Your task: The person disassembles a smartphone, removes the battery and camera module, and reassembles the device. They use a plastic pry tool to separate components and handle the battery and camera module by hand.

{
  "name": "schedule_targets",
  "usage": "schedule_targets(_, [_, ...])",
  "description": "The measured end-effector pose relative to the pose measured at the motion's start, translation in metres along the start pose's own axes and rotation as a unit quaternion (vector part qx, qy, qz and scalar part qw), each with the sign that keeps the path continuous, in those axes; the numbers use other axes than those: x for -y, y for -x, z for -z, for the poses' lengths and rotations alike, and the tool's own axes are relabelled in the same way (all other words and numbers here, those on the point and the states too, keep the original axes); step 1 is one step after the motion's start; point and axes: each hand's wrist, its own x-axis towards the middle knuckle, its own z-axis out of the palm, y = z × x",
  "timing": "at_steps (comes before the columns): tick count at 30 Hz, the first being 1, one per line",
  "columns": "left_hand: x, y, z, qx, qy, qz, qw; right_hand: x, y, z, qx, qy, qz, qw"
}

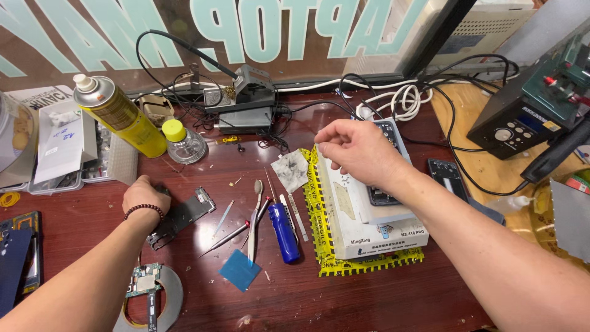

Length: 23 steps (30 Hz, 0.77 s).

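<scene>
Step judged: phone teardown, parts sorting.

Left hand (142, 195): fingers curled shut on end of metal phone frame (181, 216), frame flat on table (369, 295).

Right hand (356, 147): fingertips pinched together above white heating pad (369, 227); tiny part between them, if any, cannot tell.

Next move likely calls for fine pinch control.

Room: tweezers (253, 215), blue screwdriver (284, 232) just right of left fingers; open tabletop nearer body; cables beyond right fingers.

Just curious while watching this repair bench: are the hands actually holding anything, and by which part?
The left hand rests on the near end of a dark metal phone frame. Whether the right hand pinches anything cannot be told.
</scene>
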Motion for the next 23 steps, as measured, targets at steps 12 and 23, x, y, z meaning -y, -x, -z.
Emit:
schedule_targets(12, [-0.147,0.104,0.025,0.260,0.551,0.011,0.793,-0.032,0.017,0.068,-0.075,-0.122,-0.032,0.989])
schedule_targets(23, [-0.273,0.222,0.023,0.406,0.552,-0.120,0.719,-0.058,0.057,0.069,-0.005,-0.144,-0.036,0.989])
